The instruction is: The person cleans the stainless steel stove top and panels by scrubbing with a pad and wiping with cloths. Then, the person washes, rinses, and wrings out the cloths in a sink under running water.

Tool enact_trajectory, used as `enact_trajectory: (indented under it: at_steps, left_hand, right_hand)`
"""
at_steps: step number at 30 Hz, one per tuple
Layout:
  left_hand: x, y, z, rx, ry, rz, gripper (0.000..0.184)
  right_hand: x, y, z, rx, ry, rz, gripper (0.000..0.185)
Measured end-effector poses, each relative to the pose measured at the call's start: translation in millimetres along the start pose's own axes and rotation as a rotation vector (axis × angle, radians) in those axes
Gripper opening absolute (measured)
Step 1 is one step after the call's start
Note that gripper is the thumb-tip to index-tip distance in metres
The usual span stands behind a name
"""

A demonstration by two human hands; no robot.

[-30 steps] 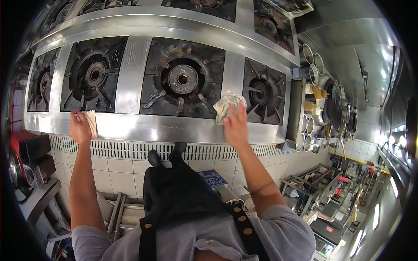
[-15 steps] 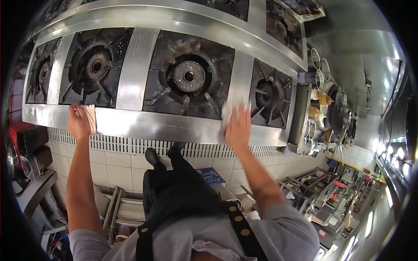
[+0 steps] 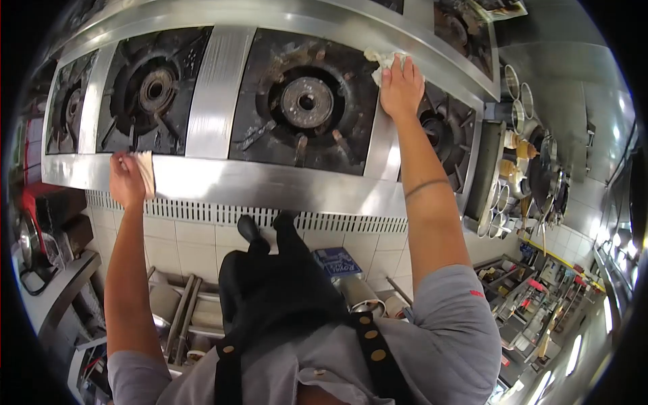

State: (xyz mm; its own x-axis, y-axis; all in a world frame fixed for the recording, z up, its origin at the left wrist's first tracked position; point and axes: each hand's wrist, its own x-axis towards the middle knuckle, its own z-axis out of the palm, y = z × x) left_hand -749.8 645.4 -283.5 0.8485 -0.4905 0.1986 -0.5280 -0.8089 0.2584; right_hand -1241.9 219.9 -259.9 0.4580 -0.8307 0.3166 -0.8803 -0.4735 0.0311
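Note:
My right hand (image 3: 403, 88) presses a pale crumpled cloth (image 3: 379, 61) onto the far end of the steel strip (image 3: 383, 145) between the large middle burner (image 3: 307, 102) and the right burner (image 3: 439, 131). The cloth pokes out beyond the fingertips and on their left side. At the stove's front steel edge (image 3: 256, 182), my left hand (image 3: 128, 179) is closed around a folded beige cloth (image 3: 146, 174), just in front of the left burner (image 3: 156, 91).
Pots and ladles (image 3: 540, 169) hang at the right beyond the stove. A slotted floor drain (image 3: 324, 221) runs below the front edge. A blue box (image 3: 337, 262) lies near my feet. Shelving with containers (image 3: 540, 290) stands at the lower right.
My right hand has slid with its cloth from the front edge up the steel strip to its far end. My left hand stays at the front edge with its cloth.

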Motion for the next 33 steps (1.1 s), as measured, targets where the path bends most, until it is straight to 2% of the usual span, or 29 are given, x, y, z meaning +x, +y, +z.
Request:
enact_trajectory:
  at_steps: [3, 6, 8, 11, 13, 14, 15, 16, 17, 18, 19, 21, 22, 24, 25, 27, 29, 30, 32, 33]
  left_hand:
    - [0.9, 6.4, -5.3, -0.009, 0.011, 0.002, 0.025]
    - [0.5, 8.6, -6.1, -0.049, -0.009, -0.018, 0.024]
    - [-1.8, 10.2, -7.6, -0.086, 0.011, -0.004, 0.022]
    - [-1.0, 8.9, -8.0, -0.108, 0.023, 0.037, 0.020]
    - [-1.4, 17.3, -15.3, -0.106, 0.037, 0.046, 0.017]
    - [-1.6, 16.5, -16.0, -0.115, 0.038, 0.035, 0.017]
    - [-0.9, 15.2, -15.2, -0.120, 0.052, 0.071, 0.016]
    - [-1.0, 15.1, -14.8, -0.128, 0.061, 0.115, 0.015]
    - [-0.3, 15.8, -17.2, -0.123, 0.050, 0.133, 0.013]
    - [-1.3, 16.1, -17.8, -0.144, 0.041, 0.148, 0.013]
    - [-1.7, 15.4, -19.7, -0.186, 0.020, 0.185, 0.013]
    - [1.9, 6.1, -20.4, -0.282, -0.010, 0.306, 0.012]
    - [3.4, -3.2, -21.1, -0.294, -0.006, 0.301, 0.012]
    - [12.9, -22.6, -25.4, -0.328, -0.035, 0.545, 0.012]
    - [21.7, -38.1, -26.4, -0.335, 0.030, 0.575, 0.012]
    - [52.2, -83.1, -24.6, -0.296, 0.042, 0.526, 0.012]
    - [85.5, -132.9, -26.4, -0.186, 0.046, 0.433, 0.014]
    - [108.0, -154.7, -29.5, -0.118, 0.052, 0.392, 0.015]
    - [151.4, -191.3, -34.4, -0.084, 0.037, 0.274, 0.019]
    - [168.1, -195.0, -41.3, -0.082, 0.048, 0.266, 0.019]
  right_hand:
    - [-108.3, -21.5, -45.8, 0.107, -0.023, -0.116, 0.056]
    - [-231.4, -55.2, -120.8, 0.206, -0.305, -0.076, 0.065]
    - [-290.4, -25.5, -141.7, 0.121, -0.541, -0.155, 0.069]
    - [-304.0, 16.9, -131.4, 0.063, -0.489, -0.151, 0.074]
    - [-300.5, 14.0, -105.1, -0.137, -0.180, 0.274, 0.079]
    - [-297.0, -8.7, -91.1, -0.083, -0.131, 0.343, 0.078]
    - [-276.6, -71.2, -87.8, -0.031, -0.081, 0.417, 0.077]
    - [-251.0, -136.1, -96.8, 0.244, -0.124, 0.508, 0.076]
    - [-261.8, -174.4, -73.5, 0.171, -0.121, 0.180, 0.074]
    - [-236.6, -246.0, -88.6, 0.212, -0.185, 0.211, 0.077]
    - [-230.0, -293.2, -88.8, 0.294, -0.083, 0.111, 0.077]
    - [-211.5, -358.7, -98.9, 0.226, -0.287, -0.032, 0.075]
    - [-209.4, -360.1, -96.7, 0.216, -0.280, -0.037, 0.075]
    - [-209.1, -342.1, -91.8, 0.260, -0.296, -0.256, 0.069]
    - [-210.4, -310.6, -105.5, 0.440, -0.221, -0.265, 0.061]
    - [-246.4, -220.6, -92.4, 0.173, -0.148, -0.032, 0.052]
    - [-279.6, -144.0, -92.7, -0.035, -0.191, 0.387, 0.060]
    - [-278.9, -134.3, -104.8, -0.080, -0.257, 0.555, 0.067]
    - [-280.8, -134.5, -84.9, -0.170, -0.223, 0.662, 0.076]
    - [-268.6, -161.9, -75.4, -0.188, -0.220, 0.687, 0.080]
